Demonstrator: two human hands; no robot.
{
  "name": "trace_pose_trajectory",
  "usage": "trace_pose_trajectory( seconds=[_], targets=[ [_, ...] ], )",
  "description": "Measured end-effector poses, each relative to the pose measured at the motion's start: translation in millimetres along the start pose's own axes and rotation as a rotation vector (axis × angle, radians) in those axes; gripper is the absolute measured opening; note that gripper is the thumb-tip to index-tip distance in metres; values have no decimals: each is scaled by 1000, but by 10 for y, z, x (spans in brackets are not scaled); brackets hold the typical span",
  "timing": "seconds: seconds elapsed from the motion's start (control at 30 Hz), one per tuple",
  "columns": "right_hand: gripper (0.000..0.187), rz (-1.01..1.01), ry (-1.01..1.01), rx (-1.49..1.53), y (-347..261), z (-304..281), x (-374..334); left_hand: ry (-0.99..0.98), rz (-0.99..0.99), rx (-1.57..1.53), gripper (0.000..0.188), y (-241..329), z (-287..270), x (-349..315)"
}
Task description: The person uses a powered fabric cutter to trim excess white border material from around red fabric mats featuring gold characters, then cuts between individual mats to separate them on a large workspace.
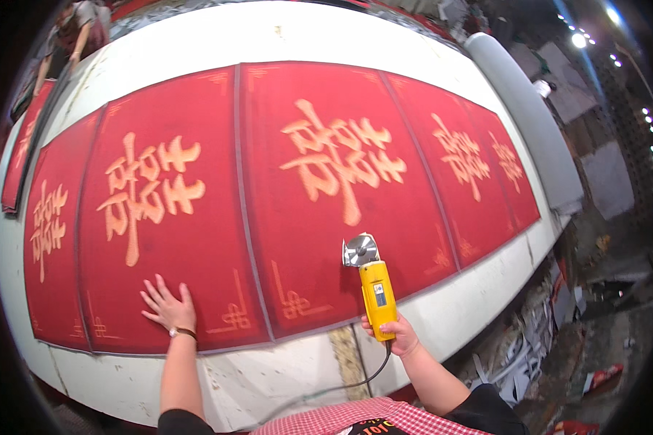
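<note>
A long red printed sheet [218,181], split into several panels by grey lines, lies across the white table, each panel bearing a large pale gold character. My left hand [170,308] rests flat on the second panel from the left near its lower edge, fingers spread. In my right hand [399,335] is a yellow electric rotary cutter [379,293], gripped by its body. The cutter's round metal blade [360,250] points away from me over the middle panel. I cannot tell whether it touches the sheet. A dark cord runs from the cutter's near end toward my waist.
A large grey roll [526,119] lies along the table's right side. Pale cut strips [519,362] are heaped on the floor at lower right. At the far left, another person [76,36] reaches toward a stack of red pieces [25,148]. The white table [268,384] has a worn brownish seam.
</note>
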State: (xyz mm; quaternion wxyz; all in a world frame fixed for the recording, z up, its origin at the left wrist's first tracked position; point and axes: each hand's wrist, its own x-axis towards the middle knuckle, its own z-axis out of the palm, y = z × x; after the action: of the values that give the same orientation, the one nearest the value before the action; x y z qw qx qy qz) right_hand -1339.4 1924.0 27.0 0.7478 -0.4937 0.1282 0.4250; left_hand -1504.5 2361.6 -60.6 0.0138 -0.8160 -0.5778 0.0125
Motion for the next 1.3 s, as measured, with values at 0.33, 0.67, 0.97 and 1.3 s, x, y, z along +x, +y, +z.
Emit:
trace_pose_trajectory(
  seconds=[0.33, 0.67, 0.97, 1.3],
  targets=[
    [47, -121, 339, 14, 51, -1654, -1726, 128, 724, -408, 47, 1654, -215, -1753],
    [55, -137, 452, -216, -647, -2912, -2111, -192, 566, -161, 83, 3537, -377, -3986],
    [60, -207, 361, -456, -896, -3419, -1993, 33, 419, -20, 65, 3641, -200, -4060],
    [59, -271, 375, -795, -1160, -3418, -1496, 58, 430, -43, 65, 3635, -155, -4032]
  ],
)
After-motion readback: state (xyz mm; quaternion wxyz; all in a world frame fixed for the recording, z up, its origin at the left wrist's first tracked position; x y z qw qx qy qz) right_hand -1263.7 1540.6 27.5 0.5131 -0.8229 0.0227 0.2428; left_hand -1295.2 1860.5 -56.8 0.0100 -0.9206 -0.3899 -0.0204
